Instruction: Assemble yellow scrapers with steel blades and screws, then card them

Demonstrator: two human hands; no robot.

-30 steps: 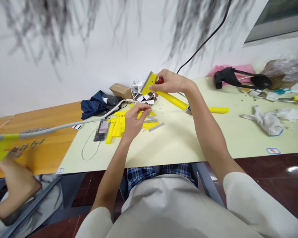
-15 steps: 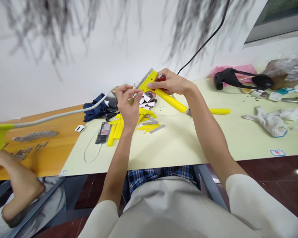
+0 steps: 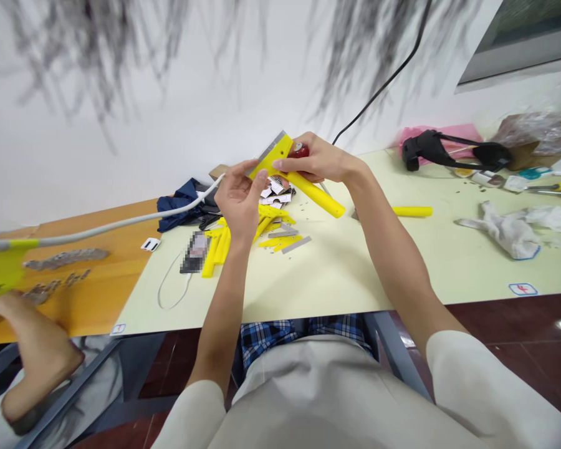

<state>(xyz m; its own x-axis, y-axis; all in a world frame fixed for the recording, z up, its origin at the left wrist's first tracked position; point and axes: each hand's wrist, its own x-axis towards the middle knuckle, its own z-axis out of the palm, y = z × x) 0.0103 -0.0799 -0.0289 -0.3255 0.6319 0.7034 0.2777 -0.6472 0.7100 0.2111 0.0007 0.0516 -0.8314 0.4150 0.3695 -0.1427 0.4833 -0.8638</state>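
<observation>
A yellow scraper (image 3: 318,196) with a grey metal blade along its head is held up over the table, its handle slanting down to the right. My right hand (image 3: 326,157) is closed around the scraper near the neck, with the thumb on the yellow head. Tucked in that same hand is a red rounded thing (image 3: 300,150), mostly hidden by the fingers. My left hand (image 3: 238,201) pinches the left corner of the scraper's head between thumb and fingers. Below lie yellow scraper parts (image 3: 222,243), loose grey blades (image 3: 297,244) and small black-and-white packs (image 3: 277,201).
Another yellow-handled scraper (image 3: 412,211) lies beyond my right forearm. A pixelated phone (image 3: 194,252) with a white cable sits left. Dark blue cloth (image 3: 180,204), white gloves (image 3: 509,231) and a black strapped device (image 3: 449,149) are around. A co-worker's arm (image 3: 37,337) is at far left.
My left hand has closed in on the scraper's head; before, its fingertips were pinched just beside it. The scraper has shifted slightly left and down. The co-worker's yellow piece at left has moved.
</observation>
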